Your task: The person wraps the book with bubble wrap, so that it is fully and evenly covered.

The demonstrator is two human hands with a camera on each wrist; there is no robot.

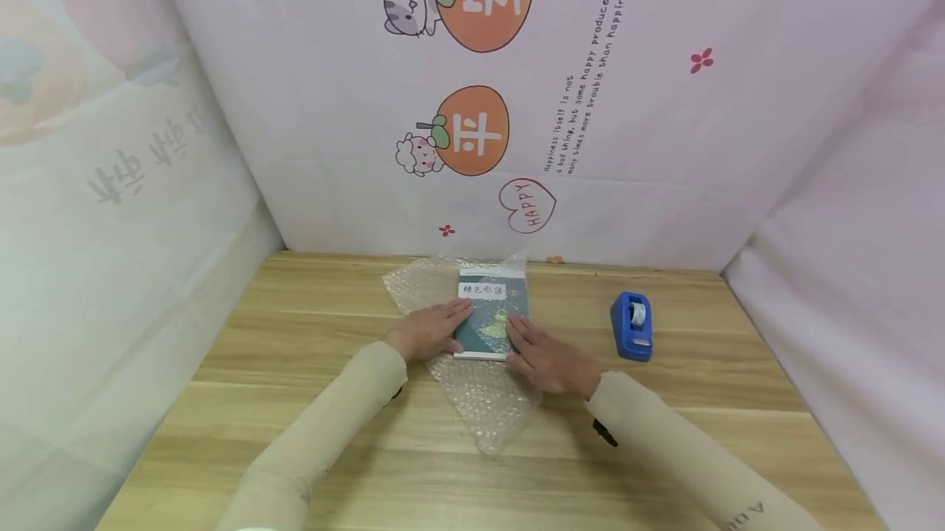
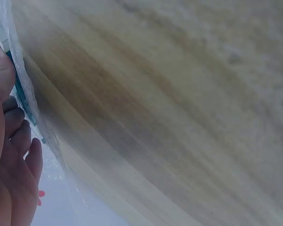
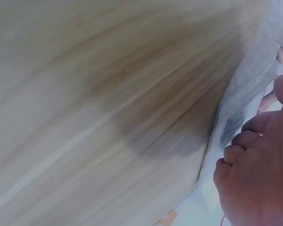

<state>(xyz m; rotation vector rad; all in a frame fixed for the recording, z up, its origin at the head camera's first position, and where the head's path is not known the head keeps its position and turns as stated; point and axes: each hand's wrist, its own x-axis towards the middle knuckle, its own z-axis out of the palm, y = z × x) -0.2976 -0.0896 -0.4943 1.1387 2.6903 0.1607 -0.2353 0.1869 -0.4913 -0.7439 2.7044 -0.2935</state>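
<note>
A small dark green book [image 1: 493,313] with a white label lies on a sheet of clear bubble wrap [image 1: 487,404] in the middle of the wooden table [image 1: 295,367]. My left hand [image 1: 431,330] lies flat with straight fingers on the book's left edge. My right hand [image 1: 542,359] rests flat on the book's lower right corner. In the left wrist view, the fingers [image 2: 12,141] lie beside the green book edge [image 2: 20,89] and the bubble wrap [image 2: 26,84]. The right wrist view shows fingers [image 3: 254,155] beside the bubble wrap [image 3: 254,80].
A blue tape dispenser [image 1: 632,326] stands to the right of the book. Printed cloth walls [image 1: 472,104] close off the table at the back and on both sides.
</note>
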